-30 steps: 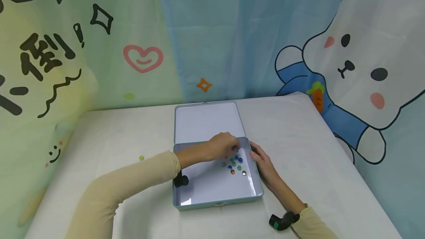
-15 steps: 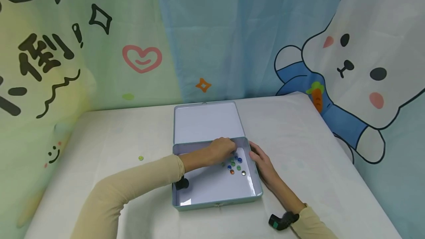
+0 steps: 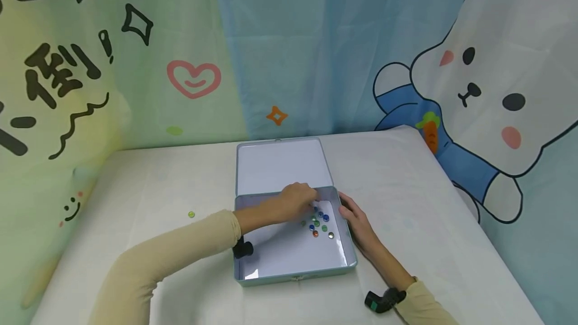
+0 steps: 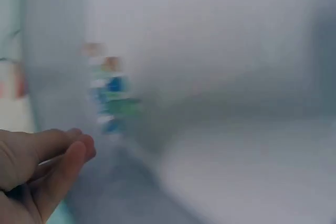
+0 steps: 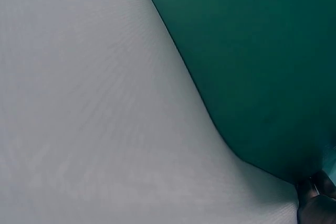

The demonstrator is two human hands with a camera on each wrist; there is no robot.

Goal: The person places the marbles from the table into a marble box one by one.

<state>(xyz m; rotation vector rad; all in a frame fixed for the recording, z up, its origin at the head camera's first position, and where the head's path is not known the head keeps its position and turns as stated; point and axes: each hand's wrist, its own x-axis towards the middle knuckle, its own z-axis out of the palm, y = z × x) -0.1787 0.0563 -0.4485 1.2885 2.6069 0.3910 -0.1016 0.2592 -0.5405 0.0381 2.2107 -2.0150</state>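
Observation:
An open tin box (image 3: 289,279) lies on the white table, its lid (image 3: 284,164) folded back. Inside, toward the right, are several glass marbles (image 3: 326,218) in blue, green, orange and clear. My left hand (image 3: 295,202) hovers over the back part of the box beside them. In the left wrist view its thumb and fingers (image 4: 73,156) are loosely bent, tips close together, with nothing visible between them; the marbles (image 4: 113,85) are blurred. My right hand (image 3: 361,224) rests against the box's right side, fingers extended along it and thumb at the rim. The right wrist view shows the green outer side (image 5: 262,66).
A yellow-green marble (image 3: 191,214) lies on the white tablecloth (image 3: 180,179), left of the box and behind the left sleeve (image 3: 180,250). A printed curtain (image 3: 289,54) hangs behind the table. Black wrist cameras (image 3: 384,301) are worn on both arms.
My left hand first dips slightly toward the marbles, then draws back up and left, uncovering a blue marble near its fingertips. The right hand and the box stay put.

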